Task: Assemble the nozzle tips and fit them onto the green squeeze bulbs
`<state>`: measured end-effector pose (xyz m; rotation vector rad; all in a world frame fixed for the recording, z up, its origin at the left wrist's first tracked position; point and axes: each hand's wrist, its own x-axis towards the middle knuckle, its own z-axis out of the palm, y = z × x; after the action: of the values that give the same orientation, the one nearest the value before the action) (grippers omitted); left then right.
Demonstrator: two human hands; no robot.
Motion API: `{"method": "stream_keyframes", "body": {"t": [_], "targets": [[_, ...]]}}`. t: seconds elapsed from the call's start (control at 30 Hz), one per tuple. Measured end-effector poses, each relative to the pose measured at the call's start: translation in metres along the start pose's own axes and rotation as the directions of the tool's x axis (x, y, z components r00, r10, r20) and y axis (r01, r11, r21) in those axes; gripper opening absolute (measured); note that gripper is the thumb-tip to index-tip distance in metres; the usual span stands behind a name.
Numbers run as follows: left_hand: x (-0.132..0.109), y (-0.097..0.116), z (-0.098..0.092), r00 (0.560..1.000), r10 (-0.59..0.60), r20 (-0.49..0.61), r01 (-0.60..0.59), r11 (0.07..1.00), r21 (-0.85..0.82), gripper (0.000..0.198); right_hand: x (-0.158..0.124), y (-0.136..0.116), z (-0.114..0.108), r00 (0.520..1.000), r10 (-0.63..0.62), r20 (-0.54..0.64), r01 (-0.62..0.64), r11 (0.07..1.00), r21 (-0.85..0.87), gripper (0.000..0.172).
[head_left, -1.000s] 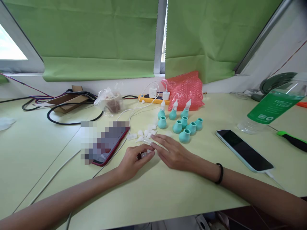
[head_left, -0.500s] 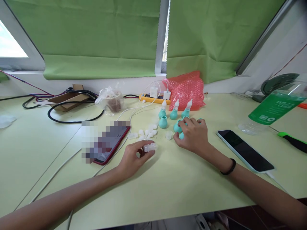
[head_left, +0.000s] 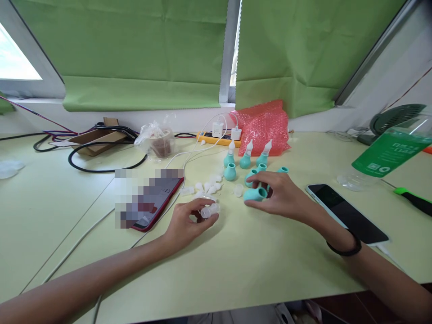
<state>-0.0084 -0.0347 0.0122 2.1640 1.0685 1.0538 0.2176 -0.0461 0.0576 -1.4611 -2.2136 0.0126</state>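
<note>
My left hand (head_left: 191, 220) pinches a clear plastic tube piece (head_left: 209, 210) between thumb and fingers, just above the table. My right hand (head_left: 276, 193) is closed around a teal rubber bulb (head_left: 254, 195), which lies tilted with its open neck toward the right. Behind that hand stand other open teal bulbs (head_left: 230, 172), partly covered by my fingers. Farther back, three teal bulbs carry clear pointed nozzles, like nasal aspirators (head_left: 246, 157). Several small white translucent tips (head_left: 211, 184) lie in a pile beyond my left hand, and a clear round piece (head_left: 238, 191) sits between the hands.
A red-cased phone (head_left: 162, 198) lies left, and a second phone (head_left: 347, 213) right, beside a tilted green-labelled bottle (head_left: 388, 150). Pink bubble wrap (head_left: 263, 128) and a yellow power strip (head_left: 216, 138) are at the back. White cables (head_left: 79, 240) cross the left side.
My right hand has turned and drawn slightly toward me, bringing a teal bulb with its opening now showing. My left hand stays nearly in place, the clear piece slightly turned.
</note>
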Motion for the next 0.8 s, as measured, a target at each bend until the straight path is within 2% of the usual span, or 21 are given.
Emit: {"method": "stream_keyframes", "body": {"t": [0.07, 0.13, 0.2, 0.27, 0.37, 0.5, 0.7, 0.8], "targets": [[0.001, 0.001, 0.000, 1.000, 0.004, 0.003, -0.004, 1.000, 0.007, 0.017, -0.004, -0.010, 0.008, 0.995, -0.101, 0.008, 0.096, 0.969, 0.230, 0.040], [0.002, 0.001, 0.001, 0.999, 0.039, -0.006, -0.039, 0.999, 0.005, 0.017, -0.007, -0.018, 0.022, 0.984, -0.168, 0.053, 0.134, 0.912, 0.388, 0.044], [0.002, 0.000, 0.001, 0.993, 0.117, -0.021, -0.118, 0.993, -0.009, 0.017, -0.010, -0.022, 0.038, 0.983, -0.177, 0.058, 0.130, 0.873, 0.469, 0.038], [0.003, -0.001, 0.002, 0.976, 0.213, -0.043, -0.214, 0.976, -0.029, 0.017, -0.012, -0.022, 0.051, 0.989, -0.149, 0.013, 0.123, 0.858, 0.499, 0.035], [0.003, -0.002, 0.002, 0.952, 0.292, -0.090, -0.297, 0.954, -0.046, 0.018, -0.015, -0.023, 0.060, 0.973, -0.195, -0.123, 0.230, 0.856, 0.463, 0.038], [0.002, -0.005, 0.002, 0.954, 0.283, -0.099, -0.289, 0.956, -0.048, 0.019, -0.024, -0.030, 0.057, 0.922, -0.275, -0.273, 0.365, 0.852, 0.376, 0.041], [0.001, -0.007, 0.004, 0.950, 0.312, 0.022, -0.312, 0.950, -0.028, 0.020, -0.032, -0.037, 0.058, 0.899, -0.381, -0.216, 0.430, 0.860, 0.275, 0.051], [0.000, -0.006, 0.003, 0.940, 0.332, 0.083, -0.336, 0.941, 0.042, 0.020, -0.033, -0.038, 0.061, 0.865, -0.451, -0.221, 0.487, 0.861, 0.148, 0.050]]}}
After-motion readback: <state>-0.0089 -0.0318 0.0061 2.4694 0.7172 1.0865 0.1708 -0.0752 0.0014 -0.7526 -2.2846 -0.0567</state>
